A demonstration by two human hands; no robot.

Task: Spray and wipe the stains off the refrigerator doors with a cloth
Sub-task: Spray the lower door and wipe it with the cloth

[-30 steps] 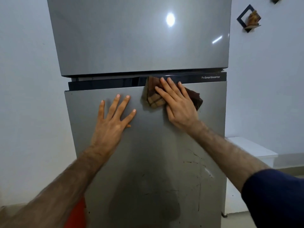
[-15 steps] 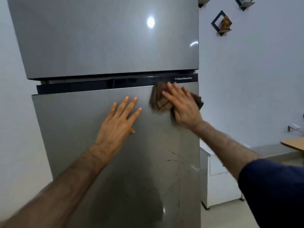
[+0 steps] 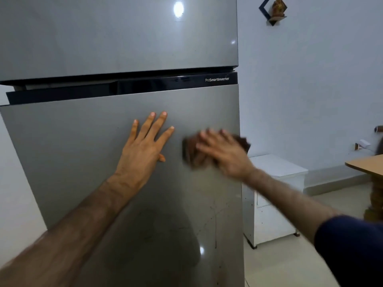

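Left hand (image 3: 145,148), fingers straight and spread, lay flat on the lower refrigerator door (image 3: 83,162), fingertips pointing up and slightly right. Right hand (image 3: 223,154), blurred, fingers extended, pressed a dark brown cloth (image 3: 191,155) against the door near its right edge; the cloth's long axis could not be told. Dark streaky stains (image 3: 215,224) marked the door below the cloth

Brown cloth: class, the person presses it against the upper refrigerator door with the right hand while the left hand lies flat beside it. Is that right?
Not quite. The head view shows the right hand pressing the brown cloth against the lower door, not the upper one. The left hand does lie flat beside it.
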